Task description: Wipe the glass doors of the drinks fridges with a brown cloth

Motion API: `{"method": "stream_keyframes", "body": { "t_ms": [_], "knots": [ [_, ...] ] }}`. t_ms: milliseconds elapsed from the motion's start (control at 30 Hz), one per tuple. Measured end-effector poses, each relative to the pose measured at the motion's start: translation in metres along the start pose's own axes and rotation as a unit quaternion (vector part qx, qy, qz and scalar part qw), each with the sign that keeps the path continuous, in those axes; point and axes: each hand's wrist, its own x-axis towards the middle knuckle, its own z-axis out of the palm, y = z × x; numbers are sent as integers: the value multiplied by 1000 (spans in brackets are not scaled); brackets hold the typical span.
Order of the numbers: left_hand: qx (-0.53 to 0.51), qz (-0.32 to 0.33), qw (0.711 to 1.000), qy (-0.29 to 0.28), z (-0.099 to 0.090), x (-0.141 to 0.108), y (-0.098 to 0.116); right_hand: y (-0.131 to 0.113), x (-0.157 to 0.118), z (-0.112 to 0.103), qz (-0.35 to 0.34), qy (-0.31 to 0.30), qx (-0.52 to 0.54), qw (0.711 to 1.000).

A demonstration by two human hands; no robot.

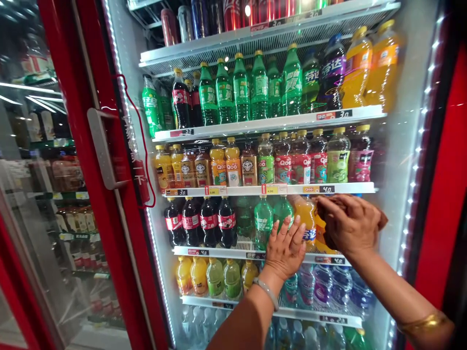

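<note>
My left hand (286,248), with a pale bangle at the wrist, has its fingers stretched out, palm toward the drinks fridge. It overlaps the green bottles (263,221) of the fourth visible shelf and appears to lie flat on the glass door. Higher and to the right is my right hand (352,226), its fingers bent and closed. Brown edges show around those fingers; whether this is a held thing or a reflection I cannot make out. Partly hidden between the hands is an orange drink bottle (305,216). A gold bracelet (426,323) circles my right forearm.
Shelves (270,124) of bottles and cans fill the lit fridge. A grey handle (105,148) sits on the red door frame (78,97) at left. Another glass-fronted cooler (32,194) stands farther left. A red panel (445,204) borders the right side.
</note>
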Motion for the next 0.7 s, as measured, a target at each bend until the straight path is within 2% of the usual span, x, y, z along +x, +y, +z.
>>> {"method": "stream_keyframes", "body": {
  "t_ms": [100,233,333,433,600,633,700],
  "knots": [
    [-4,-8,1000,13,0,1,0,-7,-35,-7,-31,-20,24,999],
    [-3,-8,1000,13,-3,4,0,-19,-101,-18,19,-70,64,995],
    [-2,-9,1000,2,-6,6,-1,-22,-126,-22,38,-84,89,992],
    [3,-13,1000,0,-7,7,0,-14,-103,-21,38,-78,89,992],
    [-3,-24,999,28,-8,9,1,4,-24,-10,29,-2,38,999],
    [-10,-28,999,30,-9,8,2,4,-19,-7,39,-6,47,998],
    [-21,-43,999,25,-9,2,1,2,-29,-3,74,-17,87,993]
  ]
}}
